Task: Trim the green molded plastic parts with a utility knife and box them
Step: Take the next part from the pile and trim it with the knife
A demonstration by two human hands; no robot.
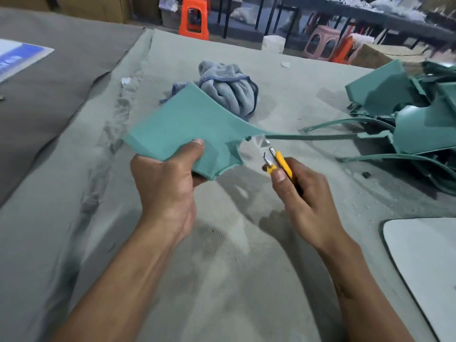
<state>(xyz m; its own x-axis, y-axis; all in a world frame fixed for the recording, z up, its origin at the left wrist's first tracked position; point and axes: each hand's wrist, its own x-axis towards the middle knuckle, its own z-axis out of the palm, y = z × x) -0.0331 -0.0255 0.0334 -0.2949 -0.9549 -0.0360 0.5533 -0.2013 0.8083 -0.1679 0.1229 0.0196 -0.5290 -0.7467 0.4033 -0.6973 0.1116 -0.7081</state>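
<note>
My left hand [165,179] grips a green molded plastic part [190,124] by its near edge and holds it above the table, thumb on top. A thin green strip [311,137] runs from the part's right corner toward the pile. My right hand [306,193] holds a yellow utility knife [281,164]. Its blade, blurred, is at the part's right corner where the strip begins. A pile of more green parts and strips [414,114] lies at the right.
A grey cloth-covered table [222,267] is under my hands. A crumpled blue-grey towel [229,87] lies behind the held part. A white panel [427,255] sits at the near right. Orange and pink stools [193,18] stand beyond the table's far edge.
</note>
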